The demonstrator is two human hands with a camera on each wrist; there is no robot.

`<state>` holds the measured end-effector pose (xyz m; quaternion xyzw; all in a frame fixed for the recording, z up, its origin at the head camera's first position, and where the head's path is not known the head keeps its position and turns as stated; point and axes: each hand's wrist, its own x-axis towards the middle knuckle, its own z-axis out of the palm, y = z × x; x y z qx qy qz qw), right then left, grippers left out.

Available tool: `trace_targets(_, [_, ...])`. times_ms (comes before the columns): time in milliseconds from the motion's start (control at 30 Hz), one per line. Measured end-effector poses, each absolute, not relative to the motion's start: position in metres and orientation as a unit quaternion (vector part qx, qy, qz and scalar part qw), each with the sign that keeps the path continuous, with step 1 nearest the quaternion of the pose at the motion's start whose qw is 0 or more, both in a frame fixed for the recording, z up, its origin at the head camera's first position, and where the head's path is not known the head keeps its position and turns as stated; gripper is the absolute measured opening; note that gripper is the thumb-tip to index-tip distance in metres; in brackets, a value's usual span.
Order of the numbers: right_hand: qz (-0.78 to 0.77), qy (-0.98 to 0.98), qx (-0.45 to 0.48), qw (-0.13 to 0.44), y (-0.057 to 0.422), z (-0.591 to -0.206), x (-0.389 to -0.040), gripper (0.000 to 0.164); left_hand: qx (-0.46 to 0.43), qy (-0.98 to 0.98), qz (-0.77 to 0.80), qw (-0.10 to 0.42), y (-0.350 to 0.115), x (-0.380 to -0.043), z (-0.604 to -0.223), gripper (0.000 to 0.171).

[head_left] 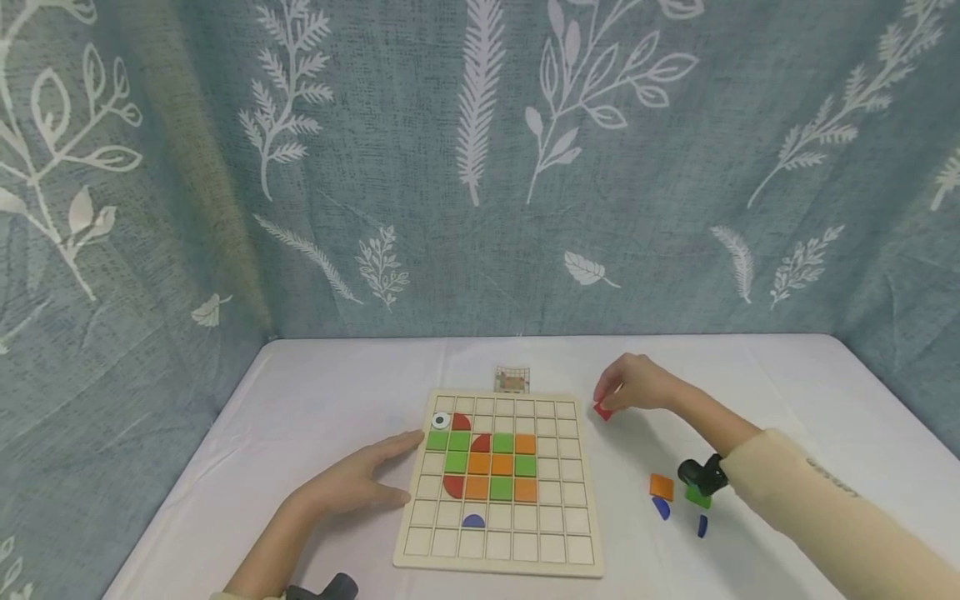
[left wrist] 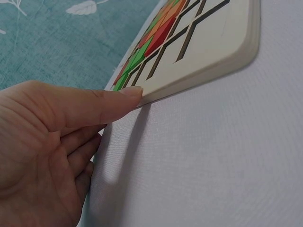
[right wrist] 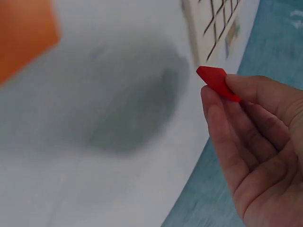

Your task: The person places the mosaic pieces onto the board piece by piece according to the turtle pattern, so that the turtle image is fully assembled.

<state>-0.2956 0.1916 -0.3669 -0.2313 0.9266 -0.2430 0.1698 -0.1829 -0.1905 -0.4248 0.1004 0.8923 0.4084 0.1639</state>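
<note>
A wooden grid board (head_left: 498, 569) lies on the table, with green, orange and red tiles, a white eye disc (head_left: 440, 420) and a blue half-round piece (head_left: 473, 521) set in its cells. My left hand (head_left: 352, 479) rests at the board's left edge, fingers extended. In the left wrist view its thumb (left wrist: 118, 103) touches the rim. Beyond the board's upper right side, my right hand (head_left: 636, 383) pinches a small red tile (right wrist: 217, 82) between thumb and fingers, held above the table. The tile's full outline is partly covered by the fingers.
Right of the board lie an orange tile (head_left: 662, 487), a green tile (head_left: 698, 497) partly hidden by the wrist camera, and two blue pieces (head_left: 661, 507). A small picture card (head_left: 512, 380) sits behind the board. A patterned curtain (head_left: 480, 250) hangs behind the table.
</note>
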Motion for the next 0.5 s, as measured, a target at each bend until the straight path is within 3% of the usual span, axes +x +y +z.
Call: trace_targets(500, [-0.246, 0.879, -0.359, 0.196, 0.141, -0.368, -0.285, 0.007, 0.086, 0.894, 0.408, 0.166, -0.189, -0.183, -0.424, 0.080])
